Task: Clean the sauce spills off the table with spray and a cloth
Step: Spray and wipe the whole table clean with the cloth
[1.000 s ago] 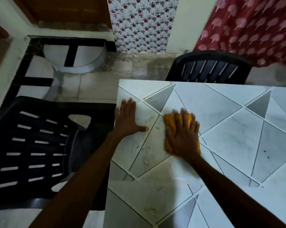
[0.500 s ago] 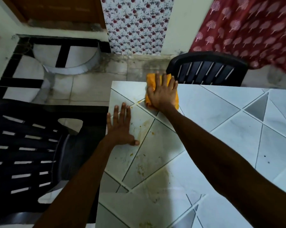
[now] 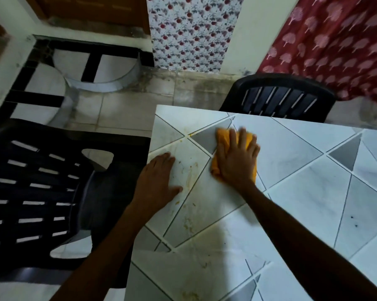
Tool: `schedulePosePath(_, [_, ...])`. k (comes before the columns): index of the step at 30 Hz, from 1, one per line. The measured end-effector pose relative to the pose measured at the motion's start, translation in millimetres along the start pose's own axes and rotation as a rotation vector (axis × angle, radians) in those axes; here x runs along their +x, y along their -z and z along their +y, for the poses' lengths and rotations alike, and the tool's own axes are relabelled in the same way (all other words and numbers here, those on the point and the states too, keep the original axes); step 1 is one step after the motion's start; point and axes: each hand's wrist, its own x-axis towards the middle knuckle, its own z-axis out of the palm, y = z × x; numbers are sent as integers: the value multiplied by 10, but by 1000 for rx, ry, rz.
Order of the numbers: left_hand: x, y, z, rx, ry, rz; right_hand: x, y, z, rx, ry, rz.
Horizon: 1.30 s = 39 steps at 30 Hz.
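Head view: we've got both hands down on the tiled table [image 3: 309, 192], near its far-left corner. Right hand [image 3: 237, 164] lies flat on the orange cloth [image 3: 223, 135], palm down, fingers spread apart and pressing it onto the tabletop, not gripping it. Fingertips look smeared by motion blur. Cloth sits over the junction of a grey triangular tile and the white ones around it, and shows past the fingertips and along both sides of the hand.

Left hand [image 3: 157, 181] is flat on the table right at the left edge, fingers close together, thumb out to the right, holding nothing. It's apart from the cloth, with a stained tile between them.

Yellowish-brown sauce smears [image 3: 188, 170] streak that tile just beside the left thumb. More residue [image 3: 187, 222] runs down the tiles toward us, and a patch [image 3: 189, 295] shows at the near edge. A thin yellow trace [image 3: 192, 134] lies in the grout line left of the cloth.

Black plastic chair [image 3: 37, 192] stands tight against the table's left side. Second black chair [image 3: 278, 98] is at the far side.
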Motion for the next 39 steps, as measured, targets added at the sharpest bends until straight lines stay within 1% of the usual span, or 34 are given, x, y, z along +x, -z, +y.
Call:
schedulePosePath(2, [-70,-10,-33,3,20,30,573,5,-389,18,-16,-17])
schedulePosePath(4, [-106,-24,-24,35,52,43,845,-68,-807,-18,51,-28])
schedulePosePath(5, [-126,-40,-11,46,71,42,827,-124,-980,-31,114,-37])
schedulePosePath(7, [-161,-61,11,51,94,36,581,-213,-1120,-49,320,-41])
schedulePosePath(10, [-208,-68,5,36,105,30,20,-225,-721,-70,619,-118])
schedulePosePath(12, [-203,-50,-13,42,101,40,-174,-169,-295,-107,715,-165])
schedulePosePath(13, [-194,-37,-10,44,99,43,-155,-144,-107,-118,706,-171])
schedulePosePath(14, [-187,-22,-1,42,98,40,-69,-121,8,-131,655,-165])
schedulePosePath(16, [-189,-4,28,36,96,24,262,-124,-7,-168,455,-108])
schedulePosePath(18, [-233,2,55,36,95,1,620,-112,-379,-113,230,-26])
schedulePosePath(19, [-273,-2,69,42,98,-4,768,-102,-625,-72,165,-13])
schedulePosePath(20, [-318,-3,71,50,105,-7,883,-104,-884,-53,164,-28])
schedulePosePath(21, [-361,-9,73,50,118,-10,952,-117,-1103,-60,224,-46])
schedulePosePath(23, [-463,-39,38,51,159,-31,923,-177,-1422,-65,435,-83])
schedulePosePath(25, [-593,-65,-9,55,201,-47,680,-266,-1493,-69,664,-136])
schedulePosePath(28, [-716,-93,-45,15,204,-13,180,-333,-1142,-110,907,-205])
schedulePosePath(30, [-753,-88,-38,-8,207,-4,-44,-302,-774,-143,957,-201])
schedulePosePath(31, [-766,-88,-28,-26,214,3,-71,-277,-596,-155,929,-186])
schedulePosePath(32, [-767,-93,-33,-40,216,11,-31,-232,-465,-154,861,-178])
schedulePosePath(34, [-769,-99,-31,-46,213,32,209,-145,-364,-152,682,-169])
schedulePosePath(37, [-782,-125,-76,-28,190,43,696,-75,-757,-99,361,-105])
schedulePosePath(38, [-796,-143,-92,-22,179,43,821,-91,-969,-78,291,-91])
schedulePosePath(39, [-813,-151,-111,-22,173,41,892,-121,-1174,-76,264,-81])
